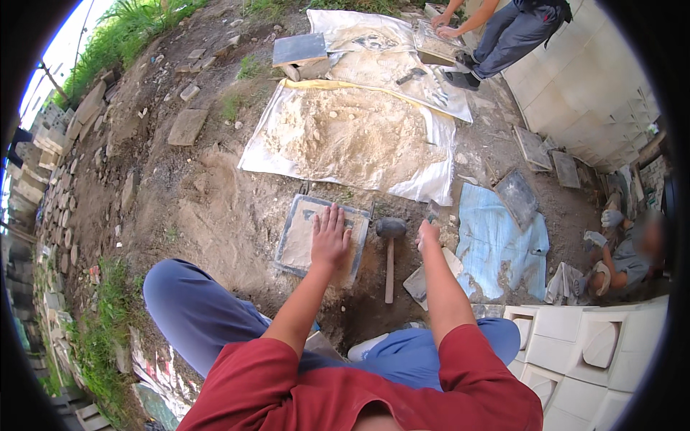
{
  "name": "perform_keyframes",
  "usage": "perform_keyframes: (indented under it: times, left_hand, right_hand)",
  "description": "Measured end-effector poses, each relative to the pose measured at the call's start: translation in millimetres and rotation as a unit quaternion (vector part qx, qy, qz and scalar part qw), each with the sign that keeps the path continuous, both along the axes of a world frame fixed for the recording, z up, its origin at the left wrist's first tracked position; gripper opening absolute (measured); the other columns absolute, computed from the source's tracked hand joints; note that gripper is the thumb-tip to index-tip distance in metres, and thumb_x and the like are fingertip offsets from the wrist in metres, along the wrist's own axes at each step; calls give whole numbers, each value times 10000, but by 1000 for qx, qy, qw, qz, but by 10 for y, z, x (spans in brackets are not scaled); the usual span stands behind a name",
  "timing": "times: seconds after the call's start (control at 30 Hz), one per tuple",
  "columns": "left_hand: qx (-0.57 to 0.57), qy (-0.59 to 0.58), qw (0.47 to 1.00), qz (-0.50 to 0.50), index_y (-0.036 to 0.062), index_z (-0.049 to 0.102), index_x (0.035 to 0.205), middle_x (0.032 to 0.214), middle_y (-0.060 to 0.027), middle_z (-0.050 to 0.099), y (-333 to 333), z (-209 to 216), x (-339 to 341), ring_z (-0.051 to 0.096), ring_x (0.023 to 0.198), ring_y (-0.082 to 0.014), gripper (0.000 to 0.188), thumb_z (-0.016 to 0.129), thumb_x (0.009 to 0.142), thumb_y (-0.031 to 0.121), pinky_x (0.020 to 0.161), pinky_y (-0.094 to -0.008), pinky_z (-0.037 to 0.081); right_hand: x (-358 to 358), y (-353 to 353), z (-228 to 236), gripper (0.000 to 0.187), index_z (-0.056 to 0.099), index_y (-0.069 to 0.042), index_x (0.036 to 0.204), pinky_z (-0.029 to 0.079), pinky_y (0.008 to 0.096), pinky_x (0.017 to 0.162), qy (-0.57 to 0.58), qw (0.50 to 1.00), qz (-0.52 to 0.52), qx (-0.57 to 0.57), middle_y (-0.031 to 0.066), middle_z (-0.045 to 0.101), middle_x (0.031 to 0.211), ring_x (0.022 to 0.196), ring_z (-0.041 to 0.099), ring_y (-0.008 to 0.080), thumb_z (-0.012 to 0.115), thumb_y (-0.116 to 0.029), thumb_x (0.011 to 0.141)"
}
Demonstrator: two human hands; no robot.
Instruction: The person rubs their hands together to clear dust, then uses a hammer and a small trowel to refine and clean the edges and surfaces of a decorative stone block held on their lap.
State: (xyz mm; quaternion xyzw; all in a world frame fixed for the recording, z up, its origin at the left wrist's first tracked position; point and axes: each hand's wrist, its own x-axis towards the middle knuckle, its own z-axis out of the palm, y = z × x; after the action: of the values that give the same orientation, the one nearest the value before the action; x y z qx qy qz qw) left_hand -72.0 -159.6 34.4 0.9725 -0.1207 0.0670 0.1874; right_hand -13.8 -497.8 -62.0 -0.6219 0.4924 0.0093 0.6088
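Observation:
My left hand [330, 235] lies flat, fingers stretched out, on pale sandy powder [296, 248]. The powder fills a shallow square mould [290, 270] with a grey rim, set on the ground before me. To the right of it my right hand [428, 235] is closed in a fist. A small grey blade-like piece [432, 212] shows just beyond the fist; its handle, if any, is hidden by the fingers. Between the mould and my right hand lies a mallet [390, 228] with a dark head and a wooden handle pointing toward me.
Beyond the mould, a white sheet [259, 154] carries a heap of sandy powder [352, 133]. A blue sheet [496, 237] and a grey slab [516, 197] lie right. One co-worker [514, 36] stands far right; another [632, 251] sits at right. Pale blocks [568, 352] are stacked near right.

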Motion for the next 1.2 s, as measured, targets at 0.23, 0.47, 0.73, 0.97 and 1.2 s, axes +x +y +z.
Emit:
perform_keyframes:
  times: [0.23, 0.47, 0.73, 0.97, 1.2]
  left_hand:
    - [11, -5, 1000, 9, 51, 302, 1607, 1704, -132, 222, 178, -158, -24, 162, 1585, -295, 653, 378, 1059, 398, 1280, -511, 67]
    - [-47, -17, 998, -42, 22, 296, 1600, 1714, -153, 166, 319, -33, -140, 131, 1590, -313, 674, 410, 1052, 397, 1276, -516, 76]
    - [29, 27, 998, -41, 33, 251, 1616, 1718, -154, 144, 863, -130, -702, 105, 1590, -347, 718, 420, 1045, 433, 1273, -520, 96]
    - [14, -5, 995, -102, 48, 273, 1613, 1704, -150, 208, 785, -109, -833, 174, 1578, -338, 703, 406, 1048, 445, 1268, -519, 133]
    - [23, -19, 995, -98, 43, 292, 1605, 1695, -148, 237, 774, -139, -920, 197, 1572, -336, 680, 379, 1066, 449, 1266, -509, 146]
  right_hand:
    - [-647, 825, 566, 483, 656, 40, 1043, 468, 428, 456, 0, 991, -26, -134, 120, 645, 788, 569, 613, 252, 541, -424, 976]
    - [-782, 785, 240, 464, 648, -24, 920, 406, 374, 403, -41, 973, 124, -189, 39, 548, 642, 472, 534, 188, 509, -455, 1020]
    - [-856, 1120, 170, 438, 691, 120, 1054, 559, 473, 653, 1, 996, -1, -86, 278, 727, 946, 806, 734, 401, 532, -259, 903]
    - [-918, 475, -56, 242, 650, 3, 880, 430, 394, 431, -36, 977, 107, -179, 85, 600, 661, 481, 568, 220, 576, -225, 911]
    - [-1284, 676, 41, 269, 738, -21, 1014, 552, 456, 903, -62, 899, 257, -349, 192, 758, 1016, 993, 717, 366, 590, -202, 881]
